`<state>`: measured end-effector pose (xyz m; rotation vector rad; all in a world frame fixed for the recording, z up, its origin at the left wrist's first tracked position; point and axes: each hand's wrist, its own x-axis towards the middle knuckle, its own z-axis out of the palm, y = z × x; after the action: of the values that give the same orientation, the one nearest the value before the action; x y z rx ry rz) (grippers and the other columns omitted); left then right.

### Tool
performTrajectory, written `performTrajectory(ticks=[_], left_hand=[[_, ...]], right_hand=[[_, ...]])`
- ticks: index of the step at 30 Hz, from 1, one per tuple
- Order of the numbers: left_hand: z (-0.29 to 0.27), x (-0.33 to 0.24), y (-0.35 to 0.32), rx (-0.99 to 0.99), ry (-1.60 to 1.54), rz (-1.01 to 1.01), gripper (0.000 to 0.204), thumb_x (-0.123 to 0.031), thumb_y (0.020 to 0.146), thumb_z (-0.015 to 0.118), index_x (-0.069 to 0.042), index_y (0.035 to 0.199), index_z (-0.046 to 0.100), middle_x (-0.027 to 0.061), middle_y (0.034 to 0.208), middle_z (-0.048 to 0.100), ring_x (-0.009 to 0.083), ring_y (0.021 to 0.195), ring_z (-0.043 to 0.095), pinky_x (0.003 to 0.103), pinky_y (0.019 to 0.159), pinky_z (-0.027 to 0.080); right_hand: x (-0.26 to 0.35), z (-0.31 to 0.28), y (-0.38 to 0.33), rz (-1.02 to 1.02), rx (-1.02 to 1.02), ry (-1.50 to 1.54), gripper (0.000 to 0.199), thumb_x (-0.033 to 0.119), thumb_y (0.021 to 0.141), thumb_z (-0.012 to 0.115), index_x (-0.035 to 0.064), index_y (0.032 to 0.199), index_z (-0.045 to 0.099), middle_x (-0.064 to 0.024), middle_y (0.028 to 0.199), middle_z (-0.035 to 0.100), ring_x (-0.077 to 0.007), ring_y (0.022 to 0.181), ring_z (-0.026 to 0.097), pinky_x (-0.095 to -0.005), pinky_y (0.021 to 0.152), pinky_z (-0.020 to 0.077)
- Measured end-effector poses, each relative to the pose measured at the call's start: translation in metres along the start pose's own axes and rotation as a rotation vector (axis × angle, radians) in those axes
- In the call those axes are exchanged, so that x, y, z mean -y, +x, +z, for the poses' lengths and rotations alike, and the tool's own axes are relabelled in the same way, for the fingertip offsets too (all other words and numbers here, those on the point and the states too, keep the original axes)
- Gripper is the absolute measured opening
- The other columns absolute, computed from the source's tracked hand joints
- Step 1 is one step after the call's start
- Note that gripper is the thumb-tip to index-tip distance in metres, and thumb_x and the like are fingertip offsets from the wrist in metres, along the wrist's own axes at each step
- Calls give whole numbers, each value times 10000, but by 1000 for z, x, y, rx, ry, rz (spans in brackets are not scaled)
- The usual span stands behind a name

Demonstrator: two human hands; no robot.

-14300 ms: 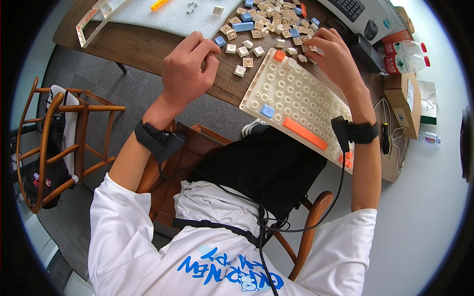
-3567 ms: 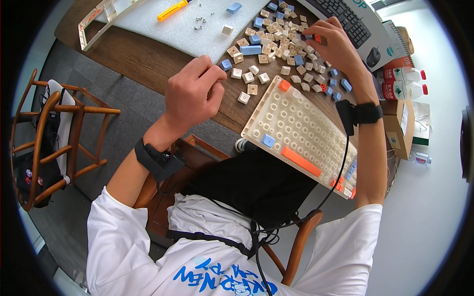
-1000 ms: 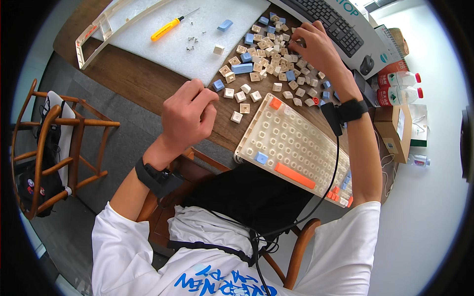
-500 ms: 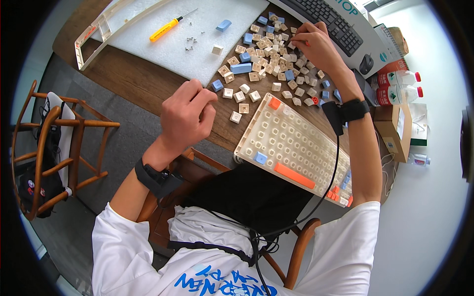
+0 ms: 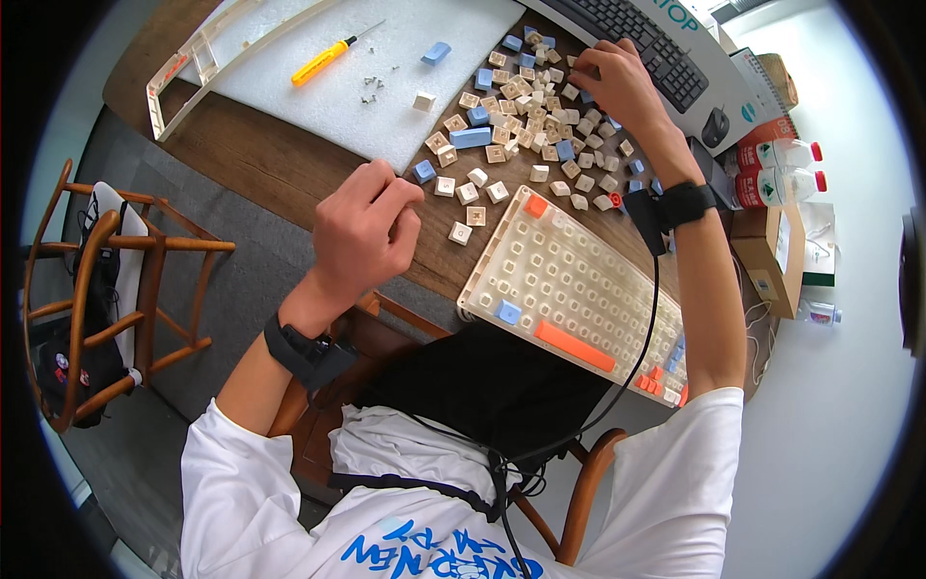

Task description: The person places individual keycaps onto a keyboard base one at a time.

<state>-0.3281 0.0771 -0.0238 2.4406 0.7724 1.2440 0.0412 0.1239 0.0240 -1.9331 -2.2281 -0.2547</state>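
My right hand reaches over the far right side of a heap of loose keycaps, mostly cream and some blue. Its thumb and forefinger are bent together at the heap's edge; anything between them is hidden. My left hand is held in a loose fist before the table's near edge, its inside hidden from view. Between my arms lies a cream keyboard, tilted, with most key positions bare. An orange space bar, a blue keycap and several orange keycaps at its right end are fitted.
A white foam sheet bears a yellow screwdriver, several small screws and a cream frame. A keyboard box, red-capped bottles and a cardboard box line the right. A wooden chair stands left.
My right hand has shifted slightly to the left and up at the heap. The orange-red spot seen by its fingers before is out of sight. My left hand has hardly moved.
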Motion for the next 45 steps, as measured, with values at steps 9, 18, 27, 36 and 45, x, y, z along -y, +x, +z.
performTrajectory(ticks=[9,18,27,36,45], left_hand=[[0,0,0,-5,-3,7,100,37,756,648,-38,822,640,79,760,505,246,655,570,361,562,490],[-1,1,-1,-4,4,12,106,42,750,652,-39,817,642,75,760,506,241,653,573,352,558,493],[1,0,0,-8,11,18,111,42,743,654,-40,817,641,73,752,504,240,650,574,350,549,490],[-1,1,0,-10,11,13,119,39,740,653,-47,823,643,76,752,500,246,655,574,356,553,493],[-2,0,1,-1,9,11,126,39,736,653,-46,828,638,79,759,499,249,663,578,364,555,496]], right_hand=[[-7,-2,8,29,46,100,194,134,890,741,29,1053,751,-136,882,737,-298,895,645,-403,865,527],[-7,-7,9,-7,101,165,188,100,920,707,34,1080,780,-142,1014,744,-310,949,707,-373,872,557],[-8,1,7,-24,-27,96,209,85,915,698,47,1111,761,-143,1011,716,-346,956,678,-409,875,544],[-27,-2,17,-164,-45,19,177,84,891,719,32,1060,741,-96,1013,708,-309,1049,621,-399,950,509],[-27,1,28,-91,122,25,178,118,894,728,39,1053,713,-94,1003,711,-297,1066,607,-401,961,502]])
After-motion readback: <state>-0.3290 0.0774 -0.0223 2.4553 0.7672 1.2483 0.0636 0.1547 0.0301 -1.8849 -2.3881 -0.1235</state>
